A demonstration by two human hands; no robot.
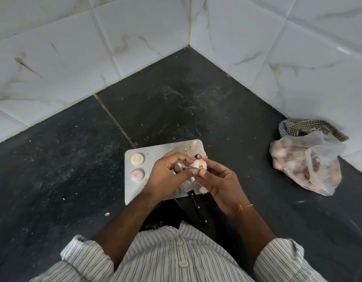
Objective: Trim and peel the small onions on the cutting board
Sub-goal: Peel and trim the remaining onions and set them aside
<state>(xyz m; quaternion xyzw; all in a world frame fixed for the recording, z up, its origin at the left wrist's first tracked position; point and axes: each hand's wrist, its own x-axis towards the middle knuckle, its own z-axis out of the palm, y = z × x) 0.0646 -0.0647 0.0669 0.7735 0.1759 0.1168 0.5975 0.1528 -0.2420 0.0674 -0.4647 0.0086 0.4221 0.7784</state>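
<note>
A small pink-white onion point(198, 164) is held above the steel cutting board point(155, 152), pinched between both hands. My left hand point(168, 174) grips it from the left with fingertips on its skin. My right hand point(218, 180) holds it from the right and below. Two peeled onions lie on the board's left side, one whitish point(137, 159) and one pinkish point(137, 174). A black-handled knife point(198, 208) lies on the board's near edge, its blade partly hidden under my hands. Bits of peel point(193, 144) lie at the far right corner of the board.
A clear plastic bag of small onions point(304, 165) sits on the dark stone counter to the right, with a checked cloth point(310, 127) behind it against the tiled wall. White tiled walls meet in a corner beyond the board. A scrap of peel point(107, 214) lies on the counter.
</note>
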